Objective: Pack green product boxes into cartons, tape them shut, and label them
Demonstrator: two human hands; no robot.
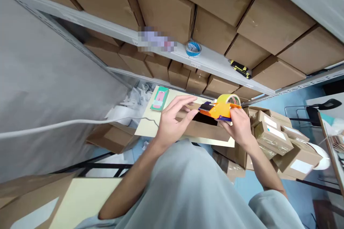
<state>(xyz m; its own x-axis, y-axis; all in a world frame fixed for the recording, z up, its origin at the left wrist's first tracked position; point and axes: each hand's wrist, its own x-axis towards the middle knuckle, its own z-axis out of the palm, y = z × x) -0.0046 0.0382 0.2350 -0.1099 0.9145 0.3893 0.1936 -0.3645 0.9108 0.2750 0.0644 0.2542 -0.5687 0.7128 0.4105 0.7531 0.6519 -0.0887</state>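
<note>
Centrally, a brown cardboard box (204,128) sits on a pale tabletop (146,125), its top flaps partly parted over a dark gap, and the person's left hand (172,121) lies on its 9 o'clock end with fingers spread flat across a flap. The right hand (240,127) is clamped around the grip of an orange tape dispenser (219,109), which rests on the box's 2 o'clock edge with its yellowish tape roll raised. At 10 o'clock from the box a green packet (159,98) lies on the tabletop, and at 3 o'clock small taped parcels (274,136) are piled.
</note>
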